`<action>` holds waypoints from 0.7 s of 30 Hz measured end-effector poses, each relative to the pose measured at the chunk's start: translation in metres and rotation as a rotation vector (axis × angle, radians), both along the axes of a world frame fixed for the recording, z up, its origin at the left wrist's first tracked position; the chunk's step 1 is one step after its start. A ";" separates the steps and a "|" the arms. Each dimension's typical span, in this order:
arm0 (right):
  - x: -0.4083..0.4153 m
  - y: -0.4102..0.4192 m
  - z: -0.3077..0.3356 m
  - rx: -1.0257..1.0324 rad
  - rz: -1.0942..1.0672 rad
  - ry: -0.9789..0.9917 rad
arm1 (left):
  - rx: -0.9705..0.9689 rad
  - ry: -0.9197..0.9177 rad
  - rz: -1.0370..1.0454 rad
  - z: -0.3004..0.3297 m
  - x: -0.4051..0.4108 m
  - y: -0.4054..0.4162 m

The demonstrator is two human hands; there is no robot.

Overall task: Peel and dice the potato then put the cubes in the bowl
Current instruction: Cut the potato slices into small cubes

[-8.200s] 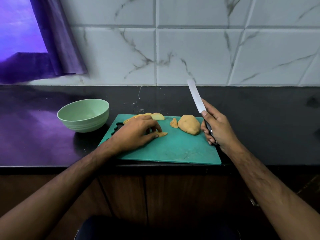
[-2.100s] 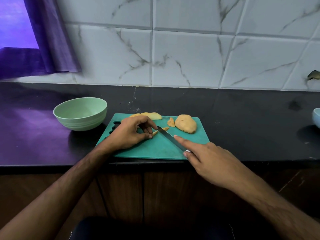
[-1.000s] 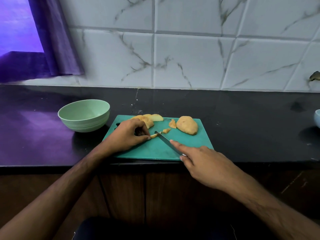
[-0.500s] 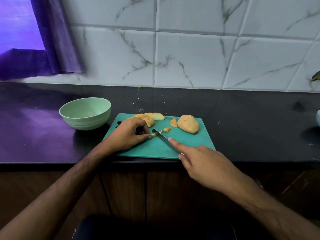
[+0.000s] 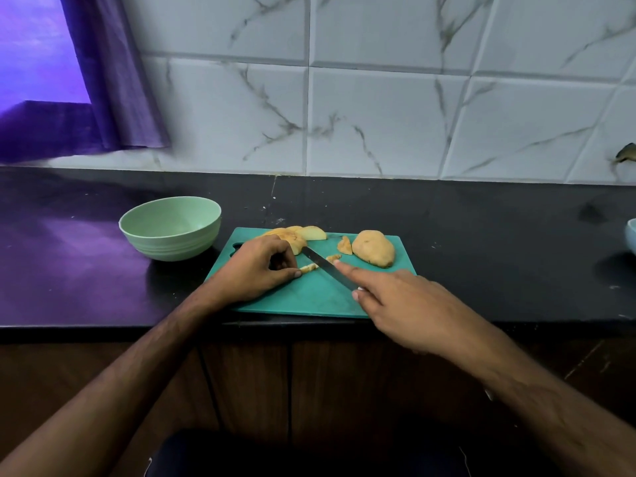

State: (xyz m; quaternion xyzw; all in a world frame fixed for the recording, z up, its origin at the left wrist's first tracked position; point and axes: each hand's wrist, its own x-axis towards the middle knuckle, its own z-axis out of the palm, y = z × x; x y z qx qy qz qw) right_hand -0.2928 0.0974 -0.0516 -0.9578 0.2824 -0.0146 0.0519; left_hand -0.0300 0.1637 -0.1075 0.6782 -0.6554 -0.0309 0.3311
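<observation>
Glossy marble-look tiles (image 5: 378, 122); matt plastic board (image 5: 309, 297); wood cabinet (image 5: 241, 383).

Dim, purple light from upper left; wide-angle bending at edges.

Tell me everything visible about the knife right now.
The knife has a slim, dark-looking metal blade lying diagonally across the green cutting board, tip toward the far left beside the potato slices. The right hand hides the handle, index finger extended along the spine. The blade sits between two small potato pieces.

- White marble-veined tiled wall (image 5: 378, 115) behind.
- Glossy black stone counter (image 5: 481, 242).
- Purple curtain (image 5: 113, 80) beside violet-lit window (image 5: 34, 46).
- Dark wooden cabinet doors (image 5: 247, 383) below.
</observation>
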 end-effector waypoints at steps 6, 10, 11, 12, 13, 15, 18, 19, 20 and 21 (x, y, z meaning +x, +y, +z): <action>-0.001 0.013 -0.010 -0.011 0.006 0.026 | -0.006 -0.010 0.012 -0.001 0.000 -0.001; 0.002 0.018 -0.024 -0.011 0.013 0.017 | -0.010 -0.005 0.018 -0.002 0.001 -0.001; 0.003 0.018 -0.024 -0.020 0.008 0.015 | -0.014 -0.002 0.021 -0.002 0.001 -0.001; 0.004 0.017 -0.024 -0.021 0.003 0.017 | -0.014 0.004 0.024 -0.002 0.001 -0.001; 0.005 0.015 -0.023 -0.008 -0.001 0.020 | -0.015 0.007 0.024 -0.003 0.002 0.000; 0.005 0.010 -0.018 0.047 0.000 0.021 | -0.030 0.011 0.024 -0.004 0.002 0.002; 0.000 0.002 -0.007 0.060 -0.009 -0.023 | -0.047 0.027 0.043 -0.004 0.002 0.005; -0.003 0.001 -0.004 0.043 -0.016 -0.042 | -0.049 0.034 0.049 -0.004 0.002 0.005; -0.006 0.001 -0.001 0.030 -0.026 -0.057 | -0.050 0.037 0.057 -0.004 0.002 0.005; -0.009 0.002 0.002 0.018 -0.031 -0.063 | -0.056 0.034 0.064 -0.004 0.002 0.004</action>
